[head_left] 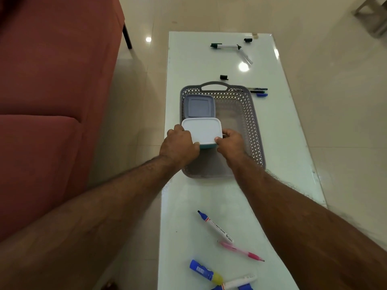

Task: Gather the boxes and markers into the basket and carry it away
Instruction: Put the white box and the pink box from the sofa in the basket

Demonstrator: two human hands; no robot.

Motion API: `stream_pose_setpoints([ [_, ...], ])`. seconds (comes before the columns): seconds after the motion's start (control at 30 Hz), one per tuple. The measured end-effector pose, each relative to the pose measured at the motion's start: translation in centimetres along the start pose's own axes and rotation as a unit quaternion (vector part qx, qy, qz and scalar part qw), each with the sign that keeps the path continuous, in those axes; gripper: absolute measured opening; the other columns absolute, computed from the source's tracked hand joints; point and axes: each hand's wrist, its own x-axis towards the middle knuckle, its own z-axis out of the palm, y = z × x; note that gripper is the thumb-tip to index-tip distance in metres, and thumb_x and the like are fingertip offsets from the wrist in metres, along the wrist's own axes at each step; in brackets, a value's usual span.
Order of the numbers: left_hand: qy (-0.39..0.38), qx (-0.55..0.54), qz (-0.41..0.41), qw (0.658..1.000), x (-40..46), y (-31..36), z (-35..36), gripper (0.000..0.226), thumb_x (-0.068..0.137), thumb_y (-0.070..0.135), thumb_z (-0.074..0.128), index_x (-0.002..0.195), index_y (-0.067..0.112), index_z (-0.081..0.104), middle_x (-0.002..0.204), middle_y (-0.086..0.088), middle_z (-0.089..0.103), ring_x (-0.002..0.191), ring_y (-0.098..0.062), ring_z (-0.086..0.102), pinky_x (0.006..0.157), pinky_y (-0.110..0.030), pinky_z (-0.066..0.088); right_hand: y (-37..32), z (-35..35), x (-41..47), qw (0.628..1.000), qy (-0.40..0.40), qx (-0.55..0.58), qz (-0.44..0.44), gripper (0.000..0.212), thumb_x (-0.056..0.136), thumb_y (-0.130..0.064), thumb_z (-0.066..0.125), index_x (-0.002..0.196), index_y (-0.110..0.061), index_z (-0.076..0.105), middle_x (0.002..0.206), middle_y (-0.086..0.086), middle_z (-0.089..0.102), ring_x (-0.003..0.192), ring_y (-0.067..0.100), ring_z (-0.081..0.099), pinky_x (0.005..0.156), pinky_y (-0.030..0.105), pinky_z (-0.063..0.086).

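Note:
A grey perforated basket [249,114] with a handle stands in the middle of the white table [282,143]. A grey-lidded box [199,105] lies in its far left corner. Both hands hold a white-lidded teal box [202,130] over the basket's left side, just in front of the grey box: my left hand [179,145] grips its left edge, my right hand [231,143] its right edge. Near me lie a blue-tipped white marker [215,227], a pink pen [240,251], a blue-and-yellow marker [206,272] and another white marker [240,282].
Behind the basket lie two dark pens [258,92], a loose black cap [223,77], two clear markers [225,46] and another cap [248,40]. A red sofa [52,91] runs along the table's left. Beige tiled floor surrounds the table.

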Motion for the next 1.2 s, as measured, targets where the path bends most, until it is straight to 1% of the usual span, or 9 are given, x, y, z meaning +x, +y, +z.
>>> stream_pose_setpoints([
  [0.2,-0.029,0.002,0.024,0.999,-0.5,-0.1,0.5,0.055,0.091,0.047,0.053,0.132,0.010,0.054,0.136,-0.009,0.048,0.119,-0.027,0.046,0.094,-0.035,0.046,1.4,-0.4,-0.3,1.000,0.011,-0.020,-0.003,0.042,0.074,-0.033,0.068,0.111,-0.015,0.069,0.098,0.007,0.072,0.092,0.030,0.069,0.083,0.054,0.058],
  [0.37,-0.020,-0.039,0.026,0.999,-1.4,-0.7,0.0,0.057,0.090,0.047,0.056,0.135,0.012,0.050,0.145,-0.010,0.042,0.125,-0.028,0.045,0.098,-0.038,0.046,-0.1,-1.3,-2.2,0.997,0.041,-0.057,-0.019,0.063,0.078,-0.045,0.071,0.130,-0.011,0.058,0.117,0.010,0.068,0.105,0.032,0.066,0.093,0.047,0.055],
  [0.43,0.012,-0.060,0.019,0.998,-1.9,-1.7,-0.6,0.053,0.091,0.044,0.053,0.131,0.009,0.053,0.141,-0.010,0.045,0.124,-0.029,0.046,0.096,-0.039,0.045,-0.9,-1.6,-2.9,0.994,0.055,-0.091,-0.033,0.051,0.086,-0.040,0.069,0.126,-0.009,0.060,0.115,0.009,0.067,0.106,0.029,0.063,0.092,0.035,0.050],
  [0.6,0.082,-0.129,-0.048,0.987,-5.3,-6.6,-2.9,0.051,0.091,0.045,0.054,0.130,0.013,0.055,0.137,-0.007,0.050,0.124,-0.028,0.046,0.099,-0.037,0.042,-4.6,0.5,-6.8,0.985,0.062,-0.112,-0.116,0.033,0.090,-0.032,0.065,0.116,-0.011,0.066,0.111,0.008,0.070,0.105,0.026,0.064,0.093,0.034,0.048],
  [0.7,0.107,-0.190,-0.102,0.971,-8.8,-11.7,-4.2,0.050,0.089,0.045,0.059,0.129,0.015,0.058,0.131,-0.007,0.058,0.120,-0.026,0.053,0.098,-0.033,0.043,-6.8,4.9,-10.8,0.981,-0.019,-0.113,-0.157,0.027,0.086,-0.037,0.063,0.106,-0.020,0.068,0.101,0.001,0.073,0.098,0.023,0.067,0.092,0.037,0.052],
  [0.77,0.113,-0.225,-0.140,0.958,-11.5,-15.7,-4.8,0.049,0.087,0.044,0.063,0.124,0.012,0.062,0.122,-0.009,0.064,0.111,-0.029,0.059,0.095,-0.034,0.047,-8.1,8.3,-13.8,0.978,-0.101,-0.079,-0.163,0.024,0.082,-0.039,0.064,0.101,-0.025,0.067,0.090,0.001,0.072,0.088,0.024,0.071,0.082,0.046,0.059],
  [0.87,0.123,-0.256,-0.209,0.936,-15.8,-23.2,-5.6,0.047,0.085,0.042,0.066,0.120,0.010,0.064,0.115,-0.010,0.066,0.103,-0.029,0.062,0.089,-0.037,0.050,-9.6,14.3,-18.4,0.956,-0.226,-0.069,-0.172,0.011,0.090,-0.024,0.067,0.101,-0.022,0.066,0.086,0.006,0.071,0.077,0.022,0.072,0.069,0.041,0.062],
  [0.97,0.140,-0.276,-0.277,0.910,-19.8,-30.7,-6.3,0.045,0.085,0.039,0.068,0.120,0.010,0.063,0.116,-0.009,0.065,0.106,-0.027,0.061,0.091,-0.037,0.050,-10.5,20.1,-22.2,0.934,-0.294,-0.083,-0.185,0.007,0.090,-0.022,0.068,0.095,-0.026,0.065,0.083,0.005,0.071,0.073,0.019,0.072,0.065,0.037,0.060],
  [1.2,0.185,-0.212,-0.395,0.875,-25.4,-47.6,-9.3,0.048,0.086,0.038,0.067,0.125,0.012,0.060,0.125,-0.010,0.060,0.115,-0.028,0.056,0.098,-0.035,0.045,-11.6,35.2,-29.6,0.886,-0.401,-0.147,-0.183,0.006,0.093,-0.023,0.066,0.089,-0.024,0.061,0.078,0.004,0.066,0.073,0.022,0.065,0.073,0.051,0.058],
])
